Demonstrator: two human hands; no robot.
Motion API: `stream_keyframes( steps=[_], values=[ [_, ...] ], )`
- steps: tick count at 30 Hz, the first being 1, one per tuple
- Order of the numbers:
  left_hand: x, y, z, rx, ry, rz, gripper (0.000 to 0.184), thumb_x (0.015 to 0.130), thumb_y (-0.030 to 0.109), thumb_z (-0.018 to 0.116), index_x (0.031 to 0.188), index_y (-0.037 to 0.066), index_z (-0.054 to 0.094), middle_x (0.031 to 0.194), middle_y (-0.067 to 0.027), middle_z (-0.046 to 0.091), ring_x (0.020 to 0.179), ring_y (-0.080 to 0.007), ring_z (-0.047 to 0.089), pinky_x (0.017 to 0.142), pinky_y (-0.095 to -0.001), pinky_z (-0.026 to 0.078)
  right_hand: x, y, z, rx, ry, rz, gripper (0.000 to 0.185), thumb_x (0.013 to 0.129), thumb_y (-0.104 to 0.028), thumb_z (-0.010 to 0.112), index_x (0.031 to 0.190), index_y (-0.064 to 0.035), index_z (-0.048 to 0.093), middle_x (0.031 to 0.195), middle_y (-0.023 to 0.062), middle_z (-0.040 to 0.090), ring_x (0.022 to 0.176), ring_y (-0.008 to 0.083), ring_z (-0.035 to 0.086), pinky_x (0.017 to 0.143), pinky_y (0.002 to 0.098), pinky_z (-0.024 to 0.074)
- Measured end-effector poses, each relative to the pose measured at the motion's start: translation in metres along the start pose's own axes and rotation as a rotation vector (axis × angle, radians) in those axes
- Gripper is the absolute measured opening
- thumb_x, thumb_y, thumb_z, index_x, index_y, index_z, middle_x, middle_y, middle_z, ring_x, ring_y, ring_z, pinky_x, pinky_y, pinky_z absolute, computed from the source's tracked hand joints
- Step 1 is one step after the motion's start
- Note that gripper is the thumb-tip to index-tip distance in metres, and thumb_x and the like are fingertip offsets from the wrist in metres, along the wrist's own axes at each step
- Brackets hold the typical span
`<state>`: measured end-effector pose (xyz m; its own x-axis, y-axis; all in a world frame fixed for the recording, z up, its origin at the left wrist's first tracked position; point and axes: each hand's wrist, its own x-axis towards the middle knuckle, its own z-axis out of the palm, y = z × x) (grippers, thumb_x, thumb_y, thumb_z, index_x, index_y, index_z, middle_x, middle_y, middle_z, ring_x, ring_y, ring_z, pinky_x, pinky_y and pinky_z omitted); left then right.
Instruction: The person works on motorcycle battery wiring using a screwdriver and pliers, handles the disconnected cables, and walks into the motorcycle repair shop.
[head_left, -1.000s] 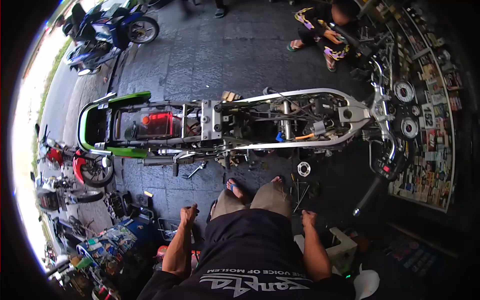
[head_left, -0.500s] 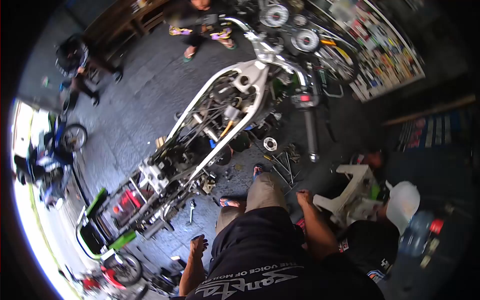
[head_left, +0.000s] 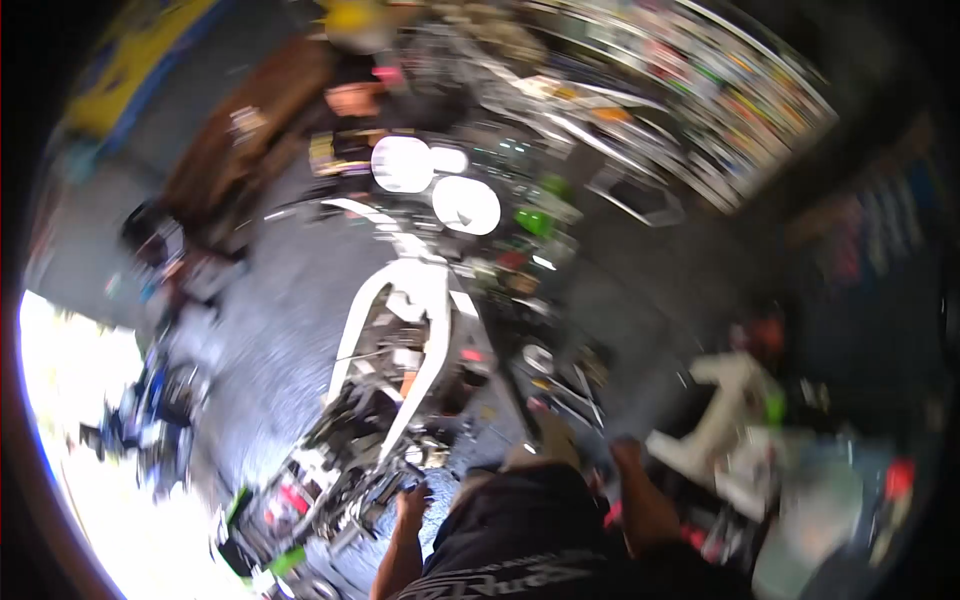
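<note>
My left hand [head_left: 412,498] hangs low beside my body, close to the side of a stripped motorcycle. Its fingers look loosely bent and apart, with nothing seen in them. My right hand [head_left: 627,456] hangs on my other side, smeared by motion, so its fingers do not show clearly. Nearest to it is a cream plastic stool-like piece [head_left: 715,405]. Ahead of me stands the motorcycle's bare white frame [head_left: 438,325], with round gauges [head_left: 466,206] on the handlebar and exposed inner parts. Neither hand touches the motorcycle.
Loose metal tools [head_left: 580,395] and a pale ring-shaped part [head_left: 538,357] lie on the dark floor. A glass display case [head_left: 700,100] runs along the back right. A seated person [head_left: 165,245] is at the left, near a wooden bench [head_left: 250,130]. A blue motorbike [head_left: 160,420] stands beside the bright opening.
My view has swung and tilted, so the motorcycle sits lower and further left, with more of the far wall showing. Both hands still hang at my sides. The picture is now blurred.
</note>
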<state>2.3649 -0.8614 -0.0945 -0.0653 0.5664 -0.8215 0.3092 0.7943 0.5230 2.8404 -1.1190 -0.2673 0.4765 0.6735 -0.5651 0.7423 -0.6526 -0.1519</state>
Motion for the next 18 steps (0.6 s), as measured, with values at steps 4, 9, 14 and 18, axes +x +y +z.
stream_keyframes(
  steps=[4, 9, 14, 18],
  values=[
    [0.007, 0.031, 0.047, 0.362, 0.104, 0.037, 0.039, 0.084, 0.043, 0.067, 0.086, 0.005, 0.074, 0.072, -0.0069, 0.07, 0.072, -0.0199, 0.068, 0.064, -0.0357, 0.053, 0.138, -0.024, -0.042, 0.382, 0.017, 0.08, 0.039, 0.09, -0.039, 0.055, 0.083, -0.0047, 0.072, 0.081, 0.0199, 0.069, 0.073, 0.0334, 0.066, 0.065, 0.0477, 0.0504],
    [0.004, 0.087, 0.099, 0.519, 0.245, 0.557, 0.043, 0.087, 0.042, 0.062, 0.094, 0.001, 0.068, 0.091, -0.0223, 0.069, 0.087, -0.0382, 0.068, 0.071, -0.0474, 0.052, 0.191, -0.205, -0.185, 0.591, -0.037, -0.1, 0.039, 0.091, -0.039, 0.055, 0.083, -0.0043, 0.071, 0.08, 0.0175, 0.068, 0.072, 0.0305, 0.065, 0.064, 0.0464, 0.0498],
    [-0.094, 0.179, 0.137, 0.017, -0.034, 0.48, 0.063, 0.096, 0.059, 0.049, 0.097, -0.001, 0.068, 0.08, -0.0138, 0.068, 0.077, -0.0271, 0.067, 0.067, -0.0412, 0.049, 0.193, -0.265, -0.225, 0.567, -0.1, -0.226, 0.039, 0.093, -0.039, 0.054, 0.084, -0.0038, 0.07, 0.079, 0.015, 0.068, 0.07, 0.0275, 0.063, 0.063, 0.0452, 0.0492],
    [-0.102, 0.196, 0.175, -0.133, -0.511, 0.455, 0.069, 0.093, 0.064, 0.05, 0.108, -0.002, 0.066, 0.099, -0.0113, 0.067, 0.096, -0.019, 0.061, 0.082, -0.036, 0.049, 0.188, -0.269, -0.241, 0.594, -0.117, -0.224, 0.04, 0.094, -0.039, 0.054, 0.084, -0.0035, 0.069, 0.079, 0.013, 0.067, 0.069, 0.0251, 0.062, 0.063, 0.0442, 0.0488]
  ],
)
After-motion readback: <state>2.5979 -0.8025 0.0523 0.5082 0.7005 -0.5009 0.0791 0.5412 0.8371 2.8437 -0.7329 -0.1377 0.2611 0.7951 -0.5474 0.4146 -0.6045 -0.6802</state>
